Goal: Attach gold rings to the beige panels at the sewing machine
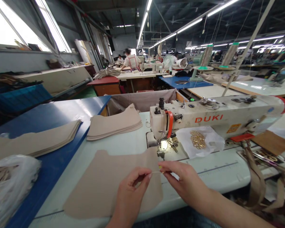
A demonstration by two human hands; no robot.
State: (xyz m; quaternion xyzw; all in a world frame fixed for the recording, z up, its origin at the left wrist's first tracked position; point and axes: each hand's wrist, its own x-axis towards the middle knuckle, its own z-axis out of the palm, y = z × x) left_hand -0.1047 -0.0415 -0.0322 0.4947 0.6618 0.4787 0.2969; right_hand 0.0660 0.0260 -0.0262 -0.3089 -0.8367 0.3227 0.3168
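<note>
Between my two hands runs a short, thin light-coloured strip (156, 172), low over the table. Thumb and forefinger of my left hand (134, 186) pinch its left end. My right hand (182, 177) is closed at the other end, with a small gold metal piece (162, 172) at its fingertips; its exact kind is too small to make out. Under my left hand a flat beige fabric panel (104, 180) lies on the table, its right edge near the sewing machine's needle area (163, 146). The machine (218, 114) stands just beyond my right hand.
A white sheet (213, 144) holds a pile of gold metal pieces (198, 140). Stacked beige panels (114, 123) lie behind, with another stack (38, 139) on the blue table (54, 169). A plastic bag (16, 183) sits left. Straps (254, 174) hang at right. A person (133, 61) works farther back.
</note>
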